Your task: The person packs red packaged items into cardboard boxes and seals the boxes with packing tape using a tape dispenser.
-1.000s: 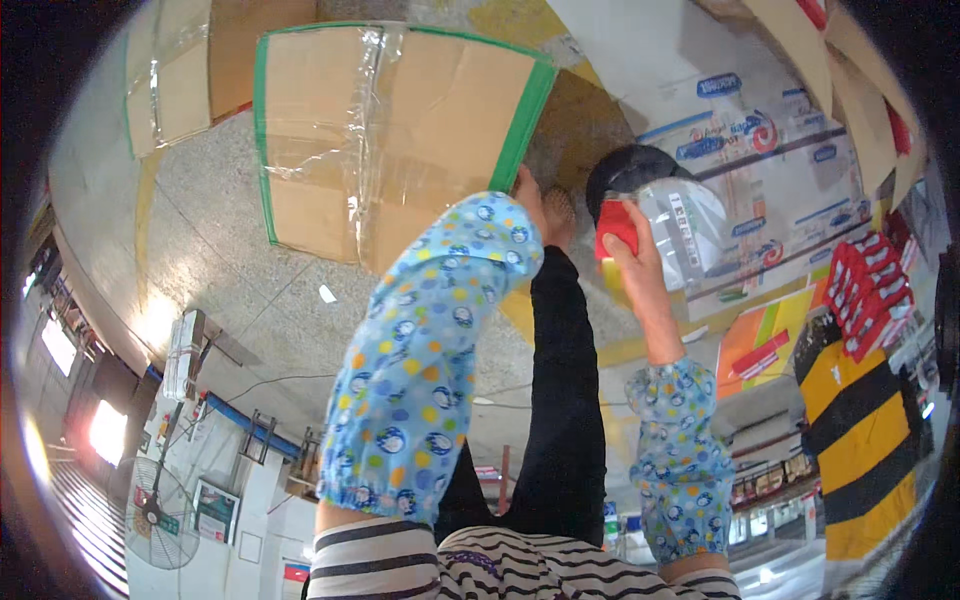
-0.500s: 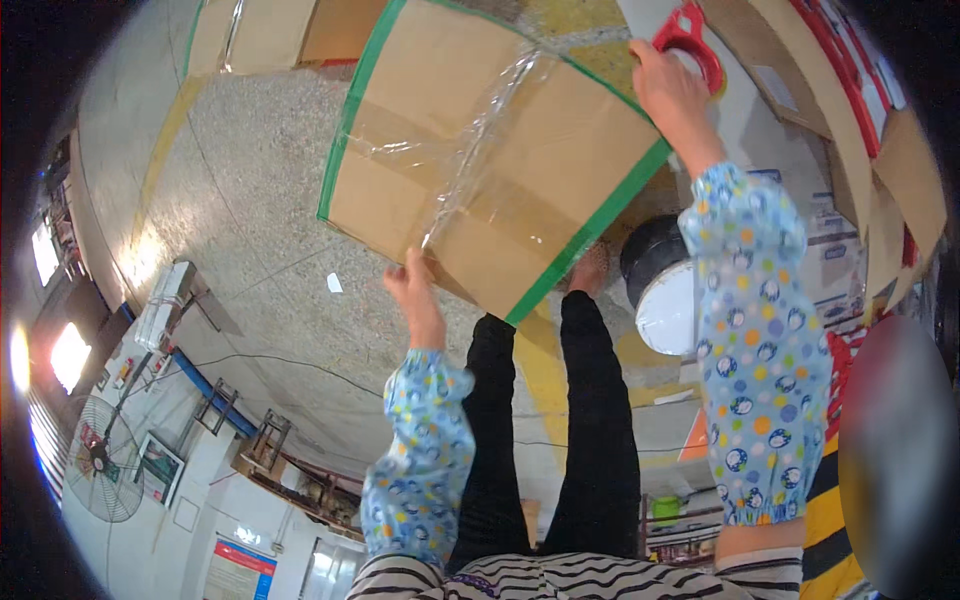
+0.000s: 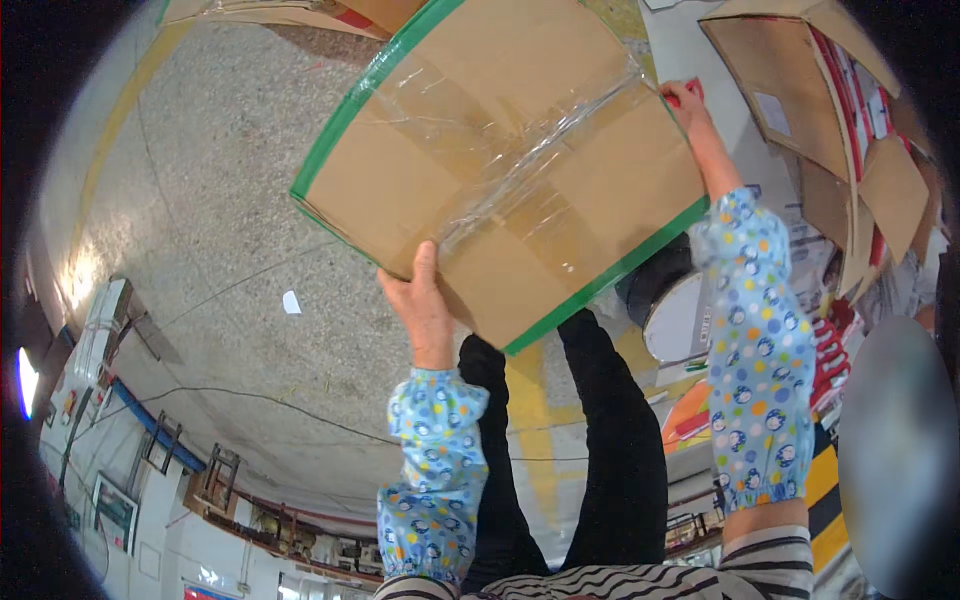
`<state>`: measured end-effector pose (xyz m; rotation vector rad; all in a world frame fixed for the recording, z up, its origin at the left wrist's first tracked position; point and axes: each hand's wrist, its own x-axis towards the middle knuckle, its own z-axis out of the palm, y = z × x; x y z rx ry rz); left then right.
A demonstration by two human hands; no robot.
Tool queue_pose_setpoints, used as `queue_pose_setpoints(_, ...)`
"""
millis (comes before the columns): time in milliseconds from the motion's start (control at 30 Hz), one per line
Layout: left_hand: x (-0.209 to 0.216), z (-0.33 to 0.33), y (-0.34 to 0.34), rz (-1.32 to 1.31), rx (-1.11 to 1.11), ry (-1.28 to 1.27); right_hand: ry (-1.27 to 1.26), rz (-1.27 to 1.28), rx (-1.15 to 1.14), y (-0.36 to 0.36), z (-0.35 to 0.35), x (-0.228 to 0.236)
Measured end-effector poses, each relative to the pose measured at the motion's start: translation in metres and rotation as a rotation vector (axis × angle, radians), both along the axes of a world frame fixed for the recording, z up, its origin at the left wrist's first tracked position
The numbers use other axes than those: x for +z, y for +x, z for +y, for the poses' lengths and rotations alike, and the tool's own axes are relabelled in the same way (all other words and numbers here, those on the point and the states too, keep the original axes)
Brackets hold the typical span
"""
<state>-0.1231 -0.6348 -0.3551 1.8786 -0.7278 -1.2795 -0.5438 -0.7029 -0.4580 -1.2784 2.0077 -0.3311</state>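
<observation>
A large flat cardboard box [image 3: 500,150], edged with green tape and with clear tape across its middle, is held tilted in front of me. My left hand [image 3: 418,305] grips its near left edge, thumb on top and the other fingers partly hidden beneath. At the right edge, my right hand [image 3: 690,110] is closed against the box, its fingers around a red tape dispenser [image 3: 697,90] that is mostly hidden behind the hand and box. Blue patterned sleeve covers are on both my forearms.
On the right stand open cardboard cartons [image 3: 775,85] with red and white contents. A dark round container with a white face [image 3: 675,320] stands near my right leg. More cardboard [image 3: 300,12] lies at the far left. A white scrap [image 3: 291,302] and a cable [image 3: 250,395] are on the floor.
The box has turned clockwise and come nearer, its right corner swinging right. My left hand now laps its thumb over the edge. My right hand has moved right and nearer, the red dispenser with it.
</observation>
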Motion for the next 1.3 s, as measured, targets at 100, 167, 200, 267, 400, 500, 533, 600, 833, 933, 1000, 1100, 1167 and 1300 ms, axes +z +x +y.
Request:
queue_pose_setpoints(100,-0.004,-0.031,0.024,0.115,-0.133,0.027,-0.112,0.004,-0.193,0.003,0.064,-0.014)
queue_pose_setpoints(167,0.009,-0.069,0.087,-0.083,-0.34,0.016,-0.033,-0.154,-0.413,0.113,0.081,0.013)
queue_pose_setpoints(200,0.004,-0.087,0.105,-0.086,-0.37,0.071,-0.254,-0.219,-0.44,0.131,0.099,0.013)
queue_pose_setpoints(267,0.014,-0.135,0.17,-0.319,-0.566,0.074,0.12,-0.291,-0.776,0.224,0.095,0.046)
queue_pose_setpoints(400,0.007,-0.163,0.18,-0.645,-0.763,-0.242,0.245,-0.061,-0.604,0.291,0.135,0.058)
queue_pose_setpoints(500,0.038,-0.153,0.148,-1.029,-1.119,-0.441,0.288,-0.242,-0.676,0.28,0.15,0.094)
queue_pose_setpoints(533,0.047,-0.14,0.135,-0.984,-1.212,-0.467,0.262,-0.231,-0.7,0.272,0.162,0.106)
queue_pose_setpoints(600,0.052,-0.111,0.119,-1.04,-1.43,-0.519,0.182,-0.242,-0.762,0.254,0.191,0.131)
queue_pose_setpoints(833,0.033,-0.051,0.097,-1.169,-1.59,-0.205,-0.005,-0.132,-0.93,0.178,0.343,0.234)
queue_pose_setpoints(933,0.047,-0.061,0.089,-1.151,-1.689,-0.022,0.056,0.065,-0.916,0.182,0.412,0.265)
queue_pose_setpoints(1000,0.052,-0.068,0.091,-1.146,-1.729,0.001,0.053,-0.202,-1.173,0.199,0.449,0.271)
queue_pose_setpoints(1100,0.058,-0.076,0.088,-1.041,-1.766,0.078,-0.113,-0.27,-1.204,0.211,0.489,0.265)
queue_pose_setpoints(1167,0.06,-0.081,0.096,-0.67,-1.667,0.076,-0.047,-0.166,-1.32,0.211,0.51,0.248)
queue_pose_setpoints(1300,0.087,-0.098,0.134,-0.908,-1.475,-0.237,-0.046,-0.154,-1.298,0.188,0.468,0.249)
